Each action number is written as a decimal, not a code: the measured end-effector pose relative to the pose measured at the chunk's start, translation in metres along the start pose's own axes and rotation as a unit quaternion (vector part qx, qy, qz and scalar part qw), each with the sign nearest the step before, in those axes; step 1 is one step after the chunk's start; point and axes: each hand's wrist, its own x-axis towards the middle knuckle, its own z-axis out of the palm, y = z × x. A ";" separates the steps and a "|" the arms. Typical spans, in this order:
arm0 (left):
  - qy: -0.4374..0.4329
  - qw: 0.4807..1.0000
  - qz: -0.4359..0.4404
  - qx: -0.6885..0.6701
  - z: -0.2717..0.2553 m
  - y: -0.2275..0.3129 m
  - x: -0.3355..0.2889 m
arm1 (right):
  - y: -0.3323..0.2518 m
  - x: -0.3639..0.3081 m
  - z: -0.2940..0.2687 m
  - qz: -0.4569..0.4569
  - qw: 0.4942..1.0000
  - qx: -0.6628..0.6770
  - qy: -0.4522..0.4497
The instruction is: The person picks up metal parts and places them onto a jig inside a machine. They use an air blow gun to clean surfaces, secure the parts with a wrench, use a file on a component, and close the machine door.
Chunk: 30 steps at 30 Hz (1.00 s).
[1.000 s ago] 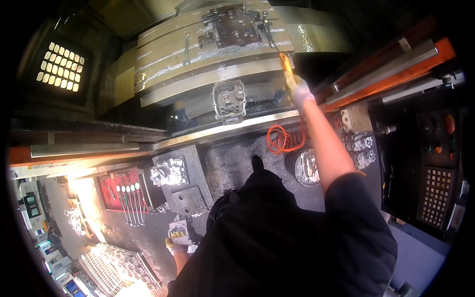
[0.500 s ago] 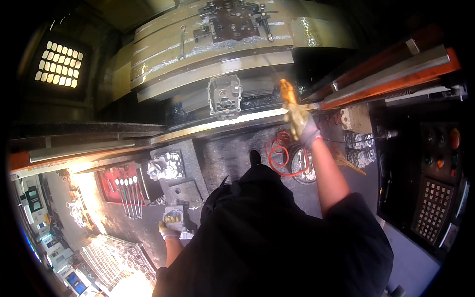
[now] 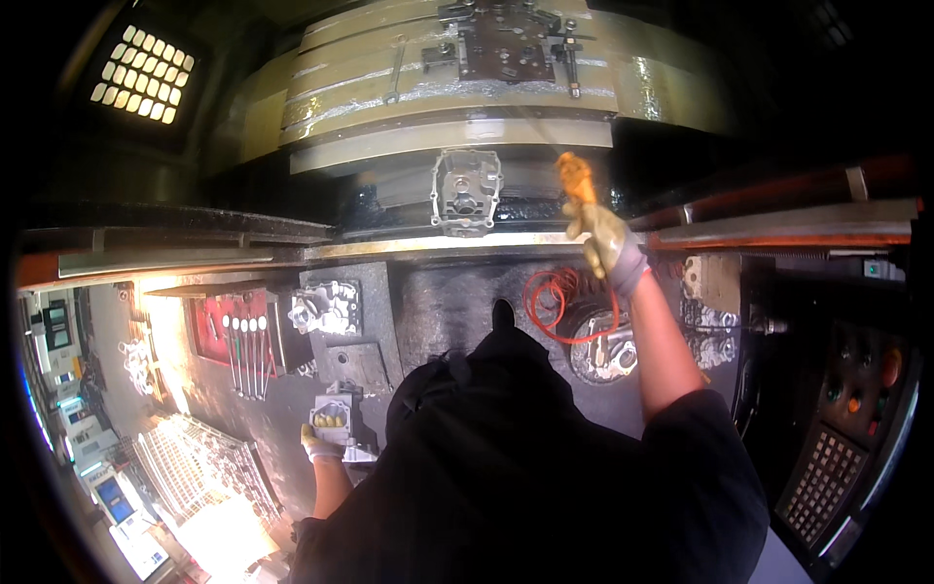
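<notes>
My right hand (image 3: 605, 241), in a pale glove, is wrapped round an orange air blow gun (image 3: 574, 177) with a thin nozzle pointing up and left toward the machine table. To its left, a bare metal housing casting (image 3: 465, 193) stands below the table edge, apart from the gun. Low on the left, my left hand (image 3: 321, 443), also gloved, grips another grey metal casting (image 3: 362, 450). Its yellowish fingers show through the casting's opening and the thumb lies outside. A red coiled hose (image 3: 547, 310) hangs below my right wrist; its join to the gun is hidden.
Ahead lies a slotted machine table (image 3: 331, 92) with a dark fixture plate (image 3: 506, 49) and a wrench (image 3: 395, 70). Castings (image 3: 326, 308) sit left; another round casting (image 3: 608, 350) lies under my right forearm. A red tray of gauges (image 3: 243, 336) stands left, a control panel (image 3: 842, 419) right.
The view has turned, and the machine table now lies farther right in it. Both hands keep their holds. The gun still points toward the table, slightly nearer the standing casting.
</notes>
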 end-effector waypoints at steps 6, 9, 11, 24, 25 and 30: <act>0.024 0.998 0.023 -0.045 -0.006 -0.020 -0.030 | -0.016 0.047 -0.017 -0.027 1.000 -0.006 0.007; -0.025 0.998 0.034 -0.047 -0.038 -0.020 -0.030 | -0.029 0.077 -0.046 -0.031 0.998 0.031 0.038; -0.080 0.996 0.037 -0.024 -0.039 -0.029 -0.050 | -0.054 0.091 -0.053 -0.034 0.998 -0.016 0.057; 0.091 0.986 0.013 -0.141 -0.100 -0.071 -0.097 | -0.228 0.298 -0.033 0.023 0.970 -0.238 0.050; 0.082 0.986 0.012 -0.145 -0.113 -0.072 -0.093 | -0.234 0.304 -0.029 0.023 0.970 -0.236 0.045; 0.076 0.983 0.013 -0.164 -0.145 -0.080 -0.088 | -0.242 0.345 -0.058 0.046 0.984 -0.165 0.044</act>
